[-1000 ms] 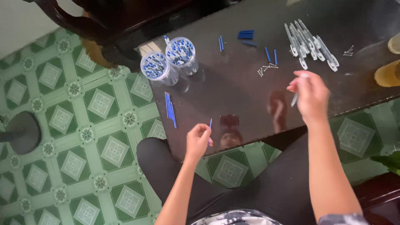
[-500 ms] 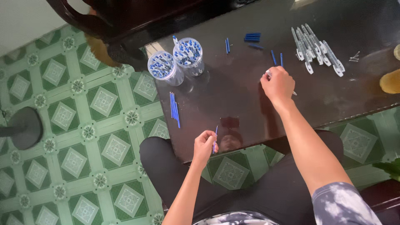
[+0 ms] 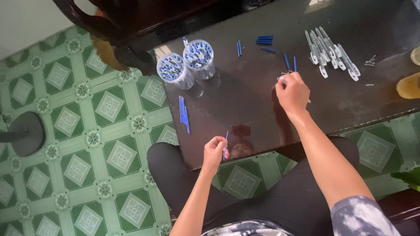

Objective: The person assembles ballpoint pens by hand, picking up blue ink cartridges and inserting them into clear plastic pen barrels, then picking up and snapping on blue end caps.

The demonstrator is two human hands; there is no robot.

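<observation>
A thin blue refill (image 3: 225, 144) stands pinched between the fingertips of the left hand (image 3: 214, 153) at the near edge of the dark table (image 3: 245, 100). Farther in, the right hand (image 3: 292, 91) is curled over a small pile of metal springs (image 3: 283, 75); whether it grips any cannot be told. Two loose blue refills (image 3: 290, 62) lie just beyond it. Two clear cups (image 3: 187, 65) packed with blue-and-white parts stand at the table's left end, a bundle of blue refills (image 3: 183, 112) below them. A row of clear pen barrels (image 3: 332, 54) lies to the right, over green patterned floor tiles (image 3: 87, 131).
</observation>
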